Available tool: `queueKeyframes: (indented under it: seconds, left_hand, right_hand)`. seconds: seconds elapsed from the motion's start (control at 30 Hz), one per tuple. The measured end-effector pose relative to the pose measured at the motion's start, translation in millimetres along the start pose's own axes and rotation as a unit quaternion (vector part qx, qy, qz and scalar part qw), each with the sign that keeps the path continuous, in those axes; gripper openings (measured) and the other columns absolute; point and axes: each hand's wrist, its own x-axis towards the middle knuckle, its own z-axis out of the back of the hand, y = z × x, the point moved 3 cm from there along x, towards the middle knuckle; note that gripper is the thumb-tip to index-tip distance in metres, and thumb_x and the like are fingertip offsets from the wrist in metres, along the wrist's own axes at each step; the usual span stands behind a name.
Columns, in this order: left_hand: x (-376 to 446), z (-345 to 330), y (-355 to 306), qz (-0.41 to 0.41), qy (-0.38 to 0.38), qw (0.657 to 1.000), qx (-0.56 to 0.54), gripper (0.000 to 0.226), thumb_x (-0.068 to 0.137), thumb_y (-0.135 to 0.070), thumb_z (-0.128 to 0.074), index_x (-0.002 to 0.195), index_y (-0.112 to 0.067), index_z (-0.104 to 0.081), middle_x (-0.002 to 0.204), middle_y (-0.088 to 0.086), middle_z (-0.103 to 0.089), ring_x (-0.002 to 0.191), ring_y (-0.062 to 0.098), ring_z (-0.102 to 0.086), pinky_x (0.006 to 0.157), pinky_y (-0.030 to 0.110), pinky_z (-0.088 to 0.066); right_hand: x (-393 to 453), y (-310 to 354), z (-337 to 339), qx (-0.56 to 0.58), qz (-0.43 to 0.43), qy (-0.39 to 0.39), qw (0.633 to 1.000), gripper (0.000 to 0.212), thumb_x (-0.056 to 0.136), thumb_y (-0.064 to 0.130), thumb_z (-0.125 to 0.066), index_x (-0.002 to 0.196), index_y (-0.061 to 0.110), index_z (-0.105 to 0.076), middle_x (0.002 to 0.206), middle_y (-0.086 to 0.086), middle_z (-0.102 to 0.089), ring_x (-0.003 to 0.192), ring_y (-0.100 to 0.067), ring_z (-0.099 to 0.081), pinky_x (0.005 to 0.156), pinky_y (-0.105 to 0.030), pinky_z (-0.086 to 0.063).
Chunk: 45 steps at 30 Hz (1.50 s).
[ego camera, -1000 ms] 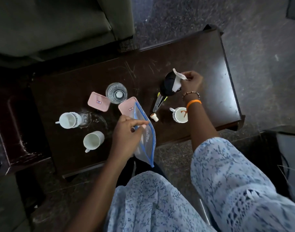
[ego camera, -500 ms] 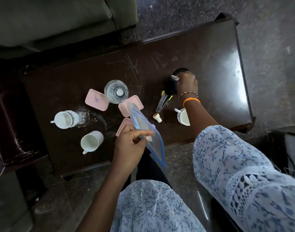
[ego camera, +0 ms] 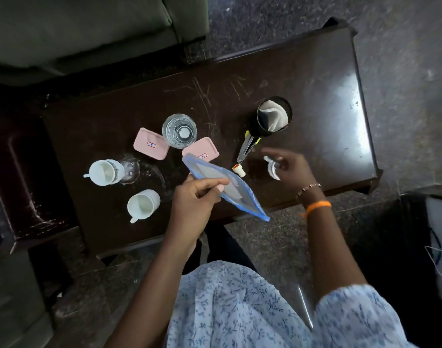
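The left hand [ego camera: 194, 199] pinches a clear, blue-edged plastic pouch [ego camera: 216, 172]. The right hand [ego camera: 290, 168], fingers loose, holds nothing, near the round black pot [ego camera: 258, 124].

Place: you're in a sitting room, in a home or a lounge.
Seating: a dark green sofa [ego camera: 89, 28] faces you.
Table: your low, scratched dark wooden coffee table [ego camera: 315, 71] carries white cups [ego camera: 143, 204].
Floor: speckled stone floor [ego camera: 403, 46] lies under you.
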Motion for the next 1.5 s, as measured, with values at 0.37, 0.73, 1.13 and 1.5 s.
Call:
queueKeyframes:
  seconds: [0.37,0.73,1.13,1.5]
  left_hand:
    - [-2.5,41.2,17.3,-0.012,0.006,0.994,-0.112,0.051,0.082,-0.004,-0.065,0.121,-0.036,-0.058,0.114,0.0,-0.053,0.095,0.009,-0.061,0.087,0.028,-0.053]
    - [2.1,102.1,67.3,0.099,0.109,0.989,-0.013,0.043,0.079,-0.023,-0.067,0.121,-0.015,-0.059,0.107,0.0,-0.071,0.097,0.016,-0.066,0.08,0.026,-0.052]
    - [3.6,109.0,85.8,0.025,0.07,0.996,0.048,0.044,0.078,0.008,-0.065,0.116,-0.014,-0.063,0.107,-0.002,-0.065,0.092,0.007,-0.06,0.074,0.014,-0.052]
    - [22.9,62.3,71.4,0.031,-0.005,0.99,0.139,0.016,0.088,-0.018,-0.06,0.073,-0.02,-0.055,0.075,-0.003,-0.06,0.07,0.011,-0.053,0.062,0.026,-0.043]
  right_hand:
    - [-69.4,12.6,-79.6,0.268,-0.043,0.008,0.962,0.022,0.088,0.001,-0.055,0.108,-0.002,-0.063,0.091,-0.004,-0.067,0.061,0.016,-0.057,0.065,-0.005,-0.047]
    - [-82.6,15.6,-94.5,0.439,-0.077,0.048,0.894,0.027,0.089,-0.005,-0.048,0.095,0.015,-0.065,0.069,0.009,-0.071,0.062,-0.002,-0.063,0.062,-0.018,-0.054]
    - [-85.4,1.6,-94.8,-0.05,-0.031,0.054,0.997,0.05,0.067,0.009,-0.08,0.114,0.005,-0.064,0.099,-0.015,-0.052,0.092,-0.023,-0.052,0.081,-0.024,-0.043]
    - [-82.2,-35.6,-84.5,0.292,-0.091,0.058,0.95,0.032,0.08,-0.004,-0.063,0.108,0.01,-0.056,0.091,0.004,-0.064,0.075,0.0,-0.061,0.071,-0.016,-0.054]
